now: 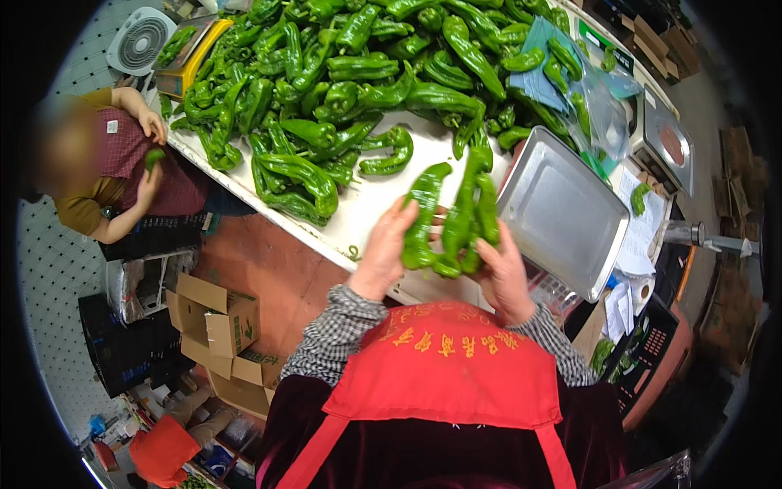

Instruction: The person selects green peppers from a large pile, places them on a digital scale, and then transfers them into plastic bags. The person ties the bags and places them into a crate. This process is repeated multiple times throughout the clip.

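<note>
Between my two hands are several long green peppers, held over the near edge of a white table (397,131). My left hand (386,241) grips a wrinkled pepper (426,211) at the left of the bunch. At the right, my right hand (504,269) has its fingers around the other long peppers (459,223). A large pile of green peppers (366,67) covers the table's far side, and a smaller group (299,177) lies left of my hands. Beside my right hand sits a bare metal tray (565,211), with a scale's keypad partly visible beneath it.
A person (146,147) at the left table edge holds a pepper. Another person in red (165,449) is at lower left. Open cardboard boxes (214,324) stand on the floor. A second scale (666,140), plastic bags (602,107) and papers (635,226) are at right.
</note>
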`<state>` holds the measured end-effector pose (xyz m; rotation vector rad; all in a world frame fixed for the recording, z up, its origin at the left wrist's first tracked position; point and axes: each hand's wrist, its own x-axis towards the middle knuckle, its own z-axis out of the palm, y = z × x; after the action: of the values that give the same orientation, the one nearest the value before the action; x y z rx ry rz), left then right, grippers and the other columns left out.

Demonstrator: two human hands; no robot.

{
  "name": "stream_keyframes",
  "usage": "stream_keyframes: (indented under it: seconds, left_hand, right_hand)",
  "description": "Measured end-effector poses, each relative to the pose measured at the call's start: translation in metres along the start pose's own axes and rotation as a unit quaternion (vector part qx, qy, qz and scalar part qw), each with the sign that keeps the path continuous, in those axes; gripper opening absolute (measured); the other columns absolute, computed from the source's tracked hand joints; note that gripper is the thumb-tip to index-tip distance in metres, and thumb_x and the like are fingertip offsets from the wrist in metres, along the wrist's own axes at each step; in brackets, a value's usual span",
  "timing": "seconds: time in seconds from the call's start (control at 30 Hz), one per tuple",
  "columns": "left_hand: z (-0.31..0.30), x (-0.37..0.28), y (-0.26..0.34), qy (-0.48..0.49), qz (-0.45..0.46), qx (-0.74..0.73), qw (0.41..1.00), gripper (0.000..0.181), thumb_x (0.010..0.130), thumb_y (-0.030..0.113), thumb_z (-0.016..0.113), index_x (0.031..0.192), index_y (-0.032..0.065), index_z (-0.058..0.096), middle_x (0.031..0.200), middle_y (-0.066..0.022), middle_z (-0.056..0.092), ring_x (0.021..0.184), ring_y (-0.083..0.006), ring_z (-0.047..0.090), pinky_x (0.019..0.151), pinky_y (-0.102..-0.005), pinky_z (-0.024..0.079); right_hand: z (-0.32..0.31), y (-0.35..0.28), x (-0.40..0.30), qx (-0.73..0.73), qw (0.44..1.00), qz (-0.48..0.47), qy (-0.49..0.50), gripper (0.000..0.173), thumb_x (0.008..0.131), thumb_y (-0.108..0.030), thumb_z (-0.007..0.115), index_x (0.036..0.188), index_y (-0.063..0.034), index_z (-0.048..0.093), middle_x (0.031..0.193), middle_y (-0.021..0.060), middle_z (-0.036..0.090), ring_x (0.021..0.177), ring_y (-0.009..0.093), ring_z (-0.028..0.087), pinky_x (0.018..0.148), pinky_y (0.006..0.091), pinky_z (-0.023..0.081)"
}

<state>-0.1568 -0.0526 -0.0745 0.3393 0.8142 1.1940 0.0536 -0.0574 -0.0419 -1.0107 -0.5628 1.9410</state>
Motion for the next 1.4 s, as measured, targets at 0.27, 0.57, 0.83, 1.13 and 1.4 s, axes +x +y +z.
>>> stream_keyframes:
  seconds: [0.27,0.57,0.83,1.13,1.4]
  left_hand:
    - [0.107,0.098,-0.092,-0.151,0.110,0.304,0.934,0.058,0.102,0.020,0.063,0.150,-0.0055,0.042,0.140,-0.0212,0.058,0.128,-0.0315,0.059,0.110,-0.0383,0.047]
    - [0.103,0.090,-0.085,-0.083,0.373,0.572,0.725,0.052,0.088,0.011,0.073,0.135,-0.0030,0.057,0.137,-0.0263,0.053,0.128,-0.0438,0.052,0.109,-0.0493,0.044]
    - [-0.050,0.056,0.029,0.307,0.379,0.690,0.535,0.081,0.086,0.024,0.079,0.155,0.0042,0.040,0.163,-0.0223,0.029,0.153,-0.0396,0.025,0.126,-0.0579,0.018]
    - [-0.127,0.022,0.028,0.412,0.112,0.632,0.647,0.099,0.097,0.033,0.069,0.168,0.0207,0.001,0.160,-0.0282,0.038,0.146,-0.0462,0.040,0.123,-0.0702,0.009]
    - [-0.106,-0.025,-0.034,0.319,0.221,0.401,0.830,0.087,0.093,0.006,0.066,0.166,0.0104,0.019,0.130,-0.0200,0.063,0.103,-0.0283,0.067,0.096,-0.0389,0.052]
  right_hand:
    - [-0.116,-0.075,-0.006,-0.149,0.953,-0.202,0.168,0.053,0.104,-0.009,0.057,0.153,0.0021,0.040,0.141,0.0150,0.058,0.122,0.023,0.062,0.105,0.0343,0.050]
    - [-0.136,-0.085,-0.029,-0.644,0.636,-0.299,0.303,0.048,0.099,-0.005,0.057,0.145,0.0027,0.051,0.157,0.0236,0.044,0.148,0.038,0.040,0.120,0.0444,0.032]
    - [-0.034,-0.057,-0.008,-0.604,0.684,-0.387,0.133,0.037,0.090,-0.001,0.061,0.127,-0.0006,0.066,0.153,0.0249,0.049,0.141,0.041,0.049,0.116,0.0474,0.041]
    - [0.040,0.033,0.089,-0.532,0.800,-0.202,-0.191,0.030,0.092,-0.010,0.067,0.122,-0.0022,0.067,0.132,0.0227,0.064,0.123,0.041,0.061,0.107,0.0431,0.048]
    - [0.081,0.107,0.193,-0.601,0.734,-0.242,-0.203,0.050,0.091,-0.013,0.068,0.136,0.0060,0.056,0.135,0.0258,0.059,0.126,0.043,0.055,0.110,0.0459,0.044]
